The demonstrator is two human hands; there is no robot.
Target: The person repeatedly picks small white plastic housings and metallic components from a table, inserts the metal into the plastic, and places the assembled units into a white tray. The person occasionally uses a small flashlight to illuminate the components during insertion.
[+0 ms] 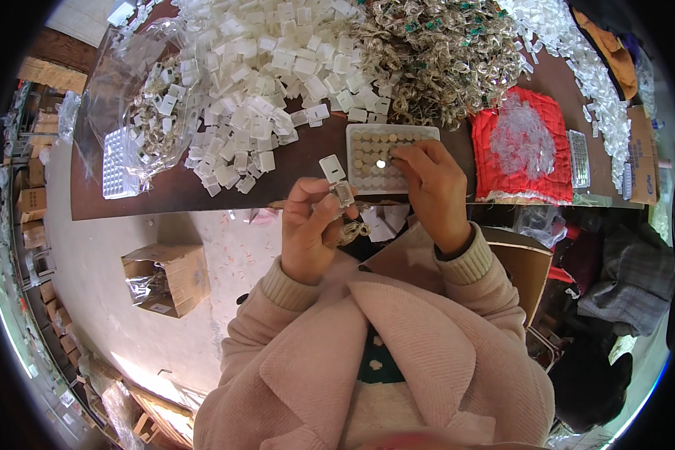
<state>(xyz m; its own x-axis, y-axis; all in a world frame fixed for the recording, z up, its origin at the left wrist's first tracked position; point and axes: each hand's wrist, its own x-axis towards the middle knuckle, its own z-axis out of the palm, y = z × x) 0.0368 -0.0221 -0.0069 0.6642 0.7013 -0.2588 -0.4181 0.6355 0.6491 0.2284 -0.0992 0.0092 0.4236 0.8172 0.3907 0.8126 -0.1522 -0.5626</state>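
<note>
My left hand (307,229) is closed on a small clear-white plastic battery case (343,193), held upright just in front of the table edge. Its white lid (331,169) stands open above it. A thin coil of wire (352,232) hangs below, beside the fingers. My right hand (436,187) reaches over the right side of a white plastic tray (375,189) filled with rows of round button cells (366,148). Its thumb and fingers are pinched together at the cells; whatever is between them is hidden. One shiny cell (381,163) lies close to the fingertips.
Loose white plastic cases (277,60) are heaped behind the tray, with tangled wire bundles (442,60) to their right. A red cloth (487,161) bearing clear plastic bits lies at right. A clear bag (154,97) and blister tray (120,161) sit left. A cardboard box (184,277) stands on the floor.
</note>
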